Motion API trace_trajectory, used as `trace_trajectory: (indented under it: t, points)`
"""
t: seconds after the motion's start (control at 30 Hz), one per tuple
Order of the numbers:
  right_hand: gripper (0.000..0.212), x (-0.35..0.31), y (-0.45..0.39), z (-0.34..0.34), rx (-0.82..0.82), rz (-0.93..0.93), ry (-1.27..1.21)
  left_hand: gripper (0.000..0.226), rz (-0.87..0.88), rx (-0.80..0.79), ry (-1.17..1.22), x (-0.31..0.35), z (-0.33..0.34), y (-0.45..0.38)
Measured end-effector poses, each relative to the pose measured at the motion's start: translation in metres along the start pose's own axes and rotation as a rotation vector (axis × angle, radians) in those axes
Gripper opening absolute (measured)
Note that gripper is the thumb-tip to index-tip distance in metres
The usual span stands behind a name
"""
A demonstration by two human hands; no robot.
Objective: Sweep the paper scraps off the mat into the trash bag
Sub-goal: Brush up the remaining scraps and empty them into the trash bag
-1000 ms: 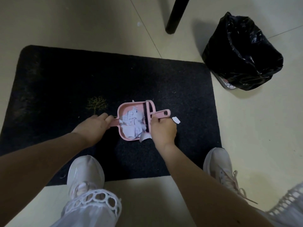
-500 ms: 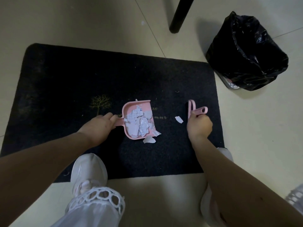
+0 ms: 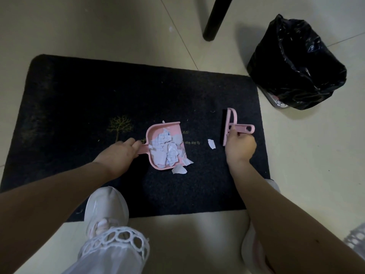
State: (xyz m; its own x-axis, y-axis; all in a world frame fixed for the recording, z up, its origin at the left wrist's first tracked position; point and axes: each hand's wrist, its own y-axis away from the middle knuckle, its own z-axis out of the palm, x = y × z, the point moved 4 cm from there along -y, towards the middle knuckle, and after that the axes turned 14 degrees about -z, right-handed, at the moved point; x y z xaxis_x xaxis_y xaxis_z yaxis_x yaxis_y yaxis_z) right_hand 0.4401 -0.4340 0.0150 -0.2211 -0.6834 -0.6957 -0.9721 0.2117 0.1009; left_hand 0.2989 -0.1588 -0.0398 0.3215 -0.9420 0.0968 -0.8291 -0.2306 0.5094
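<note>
A black mat [image 3: 79, 99] lies on the pale floor. My left hand [image 3: 118, 153] grips the handle of a small pink dustpan [image 3: 154, 131] that rests on the mat, heaped with white paper scraps [image 3: 166, 149]. One scrap [image 3: 179, 170] lies just outside the pan's open edge, and a single scrap [image 3: 211, 143] lies between the pan and the brush. My right hand [image 3: 240, 148] holds a pink hand brush [image 3: 230, 126] with dark bristles, upright on the mat right of that scrap. The black trash bag [image 3: 296, 66] stands on the floor beyond the mat's far right corner.
A black furniture leg [image 3: 214, 18] stands on the floor above the mat. My two white shoes [image 3: 106, 206] rest at the mat's near edge, one on each side. A grey box pokes out under the trash bag.
My right hand carried the brush from the dustpan's mouth out to the right, past the loose scrap. The dustpan and my left hand stayed in place.
</note>
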Motion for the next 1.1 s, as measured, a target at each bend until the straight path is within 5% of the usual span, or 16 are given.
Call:
trace_trajectory:
  t: [0.2, 0.37, 0.57, 0.77, 0.97, 1.1]
  points:
    - [0.030, 0.009, 0.008, 0.018, -0.066, 0.205, -0.239, 0.045, -0.016, -0.015, 0.009, 0.000, 0.000, -0.001]
    - [0.022, 0.002, 0.009, 0.009, 0.071, 0.242, -0.485, 0.044, -0.008, -0.004, 0.013, 0.001, 0.000, -0.002]
    - [0.028, 0.009, 0.016, 0.008, 0.036, 0.225, -0.257, 0.043, 0.001, -0.013, 0.008, -0.001, 0.003, -0.003]
    - [0.029, -0.002, 0.047, 0.039, -0.196, 0.277, -0.403, 0.044, 0.001, -0.014, 0.008, -0.001, 0.003, -0.005]
    - [0.024, -0.009, 0.034, 0.024, -0.018, 0.189, -0.363, 0.044, -0.004, -0.016, 0.004, -0.001, 0.002, -0.003]
    - [0.029, -0.005, 0.040, 0.031, -0.073, 0.173, -0.155, 0.045, -0.003, -0.033, 0.008, 0.000, 0.001, -0.002]
